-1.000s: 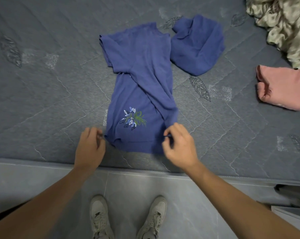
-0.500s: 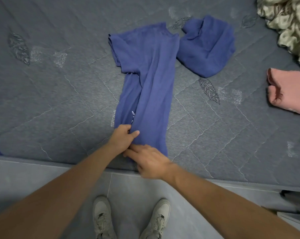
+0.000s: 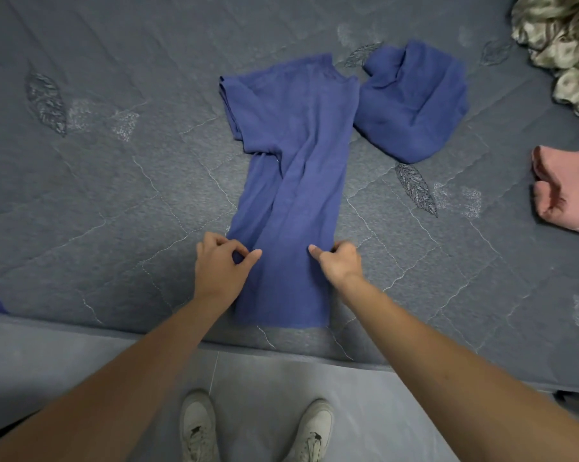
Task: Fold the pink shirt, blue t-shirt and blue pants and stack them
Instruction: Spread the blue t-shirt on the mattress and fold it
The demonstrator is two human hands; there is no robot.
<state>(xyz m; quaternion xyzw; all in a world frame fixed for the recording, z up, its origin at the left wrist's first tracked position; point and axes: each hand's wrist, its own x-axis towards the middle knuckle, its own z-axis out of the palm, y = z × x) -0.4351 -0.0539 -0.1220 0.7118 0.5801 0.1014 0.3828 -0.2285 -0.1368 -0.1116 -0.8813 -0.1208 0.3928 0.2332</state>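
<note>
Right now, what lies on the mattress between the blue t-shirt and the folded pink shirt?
In the head view, only bare grey quilted mattress with a stitched leaf lies between the blue t-shirt and the pink shirt.

1. Grey quilted mattress (image 3: 115, 211) with stitched leaf motifs filled most of the frame.
2. Crumpled beige-patterned fabric (image 3: 561, 45) lay at upper right.
3. Grey tiled floor (image 3: 265, 395) ran along the bottom.
4. Pale sneakers (image 3: 198, 428) stood at lower centre.
</note>
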